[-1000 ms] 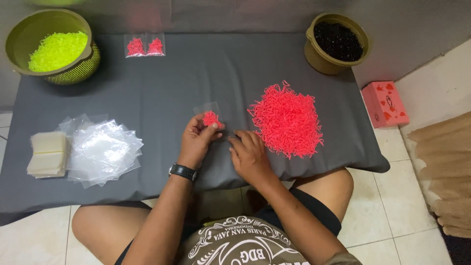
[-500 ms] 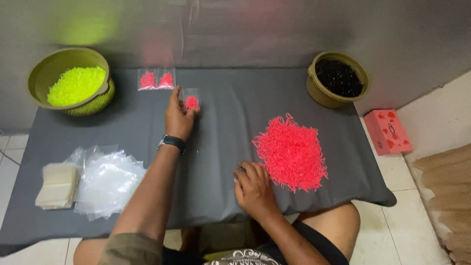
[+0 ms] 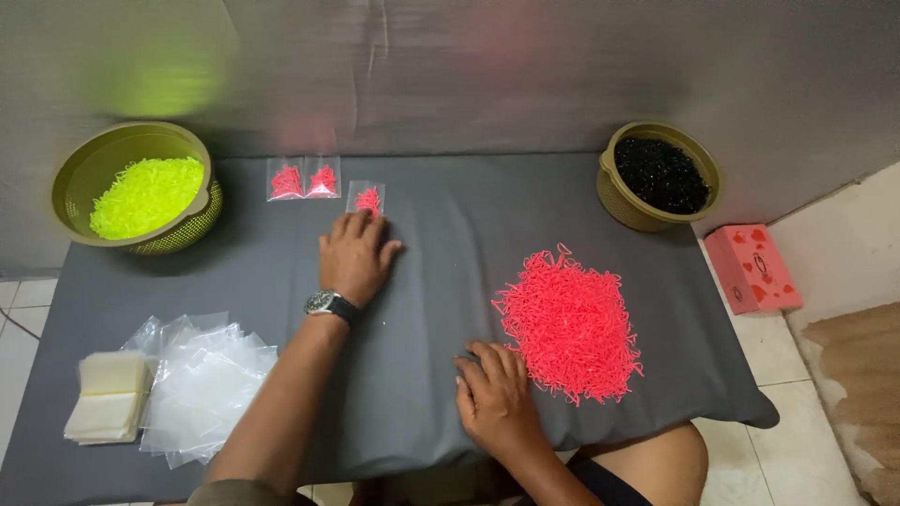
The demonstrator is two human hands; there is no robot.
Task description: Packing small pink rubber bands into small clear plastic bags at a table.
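L hand (image 3: 354,258) flat, fingers spread, holding nothing, tips touching 3rd filled bag (image 3: 366,199) beside 2 others. R hand (image 3: 495,398) empty by pink pile (image 3: 569,323). Placing step; next needs a fresh empty bag (image 3: 202,384).

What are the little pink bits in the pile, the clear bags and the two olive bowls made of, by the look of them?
Pink pile: thin loops, probably rubber or soft plastic, matte neon; too small to tell for sure.
Clear bags: thin plastic film, see-through, glossy and crinkled.
Left bowl and right bowl: likely moulded plastic, smooth rims, perforated basket-like sides.
Left hand rests by a small filled bag.
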